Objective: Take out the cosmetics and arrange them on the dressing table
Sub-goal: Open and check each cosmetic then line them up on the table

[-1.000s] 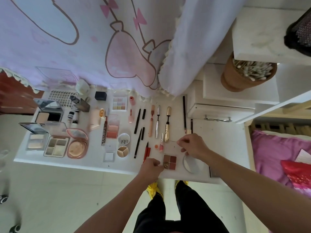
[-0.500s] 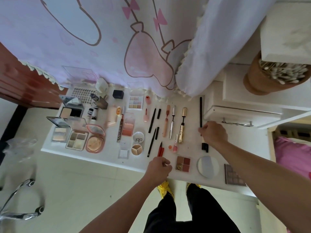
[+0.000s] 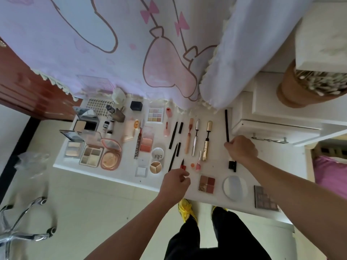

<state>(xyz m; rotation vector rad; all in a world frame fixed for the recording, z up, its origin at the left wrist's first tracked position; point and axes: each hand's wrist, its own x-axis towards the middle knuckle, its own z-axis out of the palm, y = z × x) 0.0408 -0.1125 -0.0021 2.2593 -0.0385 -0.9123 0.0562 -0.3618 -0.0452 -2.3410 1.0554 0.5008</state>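
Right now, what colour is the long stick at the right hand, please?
Black; the long stick shows best in the head view.

Soft daylight, perhaps slight blur, warped edges

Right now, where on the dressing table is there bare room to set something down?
Bare white tabletop lies right of the right hand, bordered by the white drawer unit behind and the grey rectangular eyeshadow palette in front. It is crowded left of the long black pencil.
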